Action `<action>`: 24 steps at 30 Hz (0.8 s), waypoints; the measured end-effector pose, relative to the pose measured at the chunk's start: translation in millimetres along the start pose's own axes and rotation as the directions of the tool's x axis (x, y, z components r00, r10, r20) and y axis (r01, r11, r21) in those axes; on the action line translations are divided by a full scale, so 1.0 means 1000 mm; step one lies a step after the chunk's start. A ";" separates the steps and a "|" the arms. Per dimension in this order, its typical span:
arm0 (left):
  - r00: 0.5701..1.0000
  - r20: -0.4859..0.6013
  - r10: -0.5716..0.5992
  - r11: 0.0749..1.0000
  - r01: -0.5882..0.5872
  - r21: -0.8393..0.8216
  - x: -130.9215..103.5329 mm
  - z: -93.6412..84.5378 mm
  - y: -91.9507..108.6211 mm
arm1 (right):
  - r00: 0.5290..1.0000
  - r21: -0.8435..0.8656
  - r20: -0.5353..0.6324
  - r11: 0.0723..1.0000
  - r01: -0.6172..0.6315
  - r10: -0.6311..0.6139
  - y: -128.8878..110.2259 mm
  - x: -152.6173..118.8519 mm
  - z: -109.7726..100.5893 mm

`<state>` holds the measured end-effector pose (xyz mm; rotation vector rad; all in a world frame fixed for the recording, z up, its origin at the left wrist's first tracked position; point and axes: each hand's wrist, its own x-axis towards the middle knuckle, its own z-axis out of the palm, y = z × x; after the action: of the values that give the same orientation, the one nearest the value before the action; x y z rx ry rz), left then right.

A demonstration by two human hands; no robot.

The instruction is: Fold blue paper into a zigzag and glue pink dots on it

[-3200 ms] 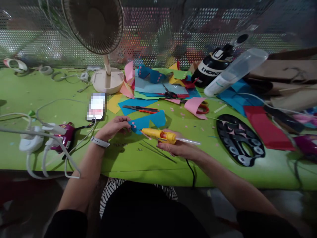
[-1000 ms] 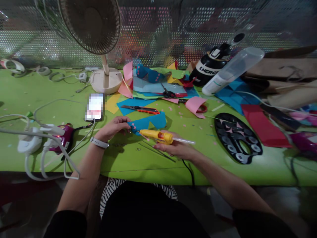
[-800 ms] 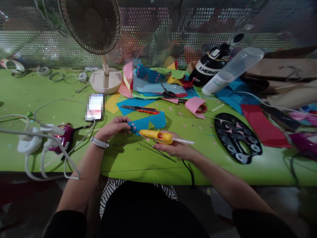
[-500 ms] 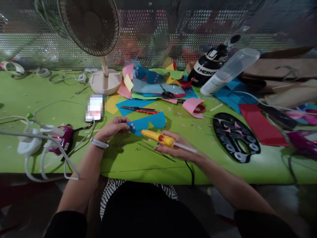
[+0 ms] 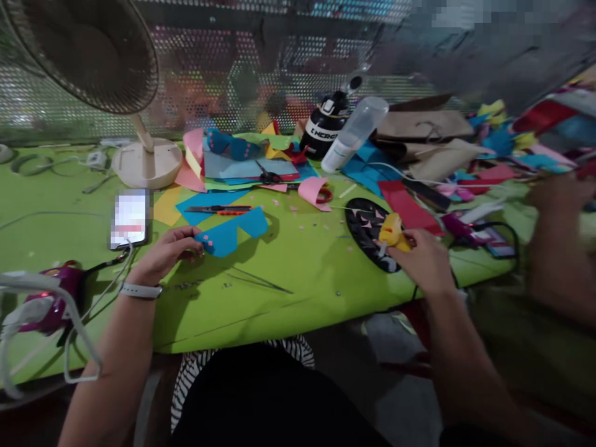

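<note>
Keeping our hands well apart, we pinch one end of the blue paper (image 5: 224,242) in the left hand (image 5: 170,253) and grip the yellow glue gun (image 5: 392,231) in the right hand (image 5: 427,259); whether it touches the black palette (image 5: 364,239) beneath, we cannot tell. Beyond the paper lies a knife (image 5: 235,210). A left-hand tug could crease the paper; a loosened right-hand grip could drop the gun.

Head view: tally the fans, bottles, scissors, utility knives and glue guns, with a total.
Fans: 1 (round beige fan)
Bottles: 2 (black labelled bottle, clear plastic bottle)
Scissors: 2 (black-handled pair, red-handled pair)
Utility knives: 1 (orange-black knife)
Glue guns: 1 (yellow glue gun)
Total: 7
</note>
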<state>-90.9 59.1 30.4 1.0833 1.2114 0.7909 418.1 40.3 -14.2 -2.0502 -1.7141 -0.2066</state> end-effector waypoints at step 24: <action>0.999 0.014 0.034 0.995 -0.032 -0.095 -0.003 0.002 -0.001 | 0.710 0.591 0.526 0.802 0.090 -0.468 -0.174 -0.051 -0.005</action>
<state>-89.2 55.7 30.1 1.0322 1.1342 0.8552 240.4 13.3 12.9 -1.4811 -2.1712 0.9197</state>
